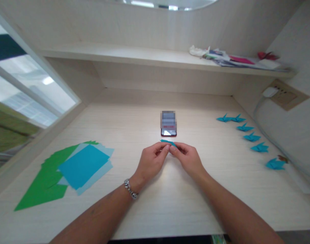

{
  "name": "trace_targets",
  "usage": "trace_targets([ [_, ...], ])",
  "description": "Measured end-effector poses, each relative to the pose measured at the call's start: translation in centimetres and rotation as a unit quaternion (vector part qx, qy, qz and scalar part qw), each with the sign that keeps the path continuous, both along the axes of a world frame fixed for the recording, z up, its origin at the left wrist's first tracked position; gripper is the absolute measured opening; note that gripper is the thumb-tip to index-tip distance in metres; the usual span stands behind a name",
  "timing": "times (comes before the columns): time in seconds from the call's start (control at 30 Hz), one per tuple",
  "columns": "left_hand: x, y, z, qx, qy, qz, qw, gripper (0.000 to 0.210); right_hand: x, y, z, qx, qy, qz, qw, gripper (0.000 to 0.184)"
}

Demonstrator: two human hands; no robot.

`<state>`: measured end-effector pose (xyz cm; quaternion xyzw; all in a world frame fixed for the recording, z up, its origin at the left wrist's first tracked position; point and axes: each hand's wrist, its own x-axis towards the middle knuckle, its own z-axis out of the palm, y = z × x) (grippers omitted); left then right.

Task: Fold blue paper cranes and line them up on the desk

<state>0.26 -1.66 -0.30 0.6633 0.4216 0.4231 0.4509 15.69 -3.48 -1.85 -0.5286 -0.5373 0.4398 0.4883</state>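
Between my fingertips is a small piece of folded blue paper (167,141), its narrow upper part showing above them and the rest hidden. My left hand (153,158), with a chain bracelet (131,189) at the wrist, pinches it from the left. From the right, my right hand (187,156) grips the same paper, thumb and index finger pressed together. Both thumbs nearly meet in the middle. Just beyond the hands, a phone (168,123) lies flat on the desk, its screen blurred out.
Several folded blue paper cranes (251,137) stand along the desk's right side. Blue paper sheets (85,166) overlap green paper sheets (43,183) on the left. A cable (265,132) runs down from a wall socket (287,95). Papers (228,59) lie on the shelf (134,54) above.
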Motion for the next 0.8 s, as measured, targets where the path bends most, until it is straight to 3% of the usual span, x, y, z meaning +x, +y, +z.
trace_targets([
  [0.1,-0.1,0.0,-0.1,0.008,0.016,-0.012,1.0,0.019,0.3,0.2,-0.2,-0.025,0.002,-0.015,1.0,0.025],
  [0.23,-0.8,0.6,-0.3,0.036,0.077,0.067,0.994,0.023,0.7,0.3,0.1,-0.054,-0.019,-0.015,0.998,0.022],
  [0.3,-1.0,0.9,-0.2,0.049,0.093,0.075,0.992,0.023,0.9,0.2,0.4,-0.058,-0.033,-0.003,0.998,0.021],
  [0.47,-0.8,1.2,-0.3,-0.03,0.04,-0.046,0.998,0.015,1.1,0.1,0.6,-0.064,-0.047,0.055,0.995,0.019],
  [0.8,-0.7,1.2,0.2,-0.101,0.005,-0.05,0.994,0.009,1.3,0.1,0.6,-0.039,-0.006,0.036,0.999,0.013],
])
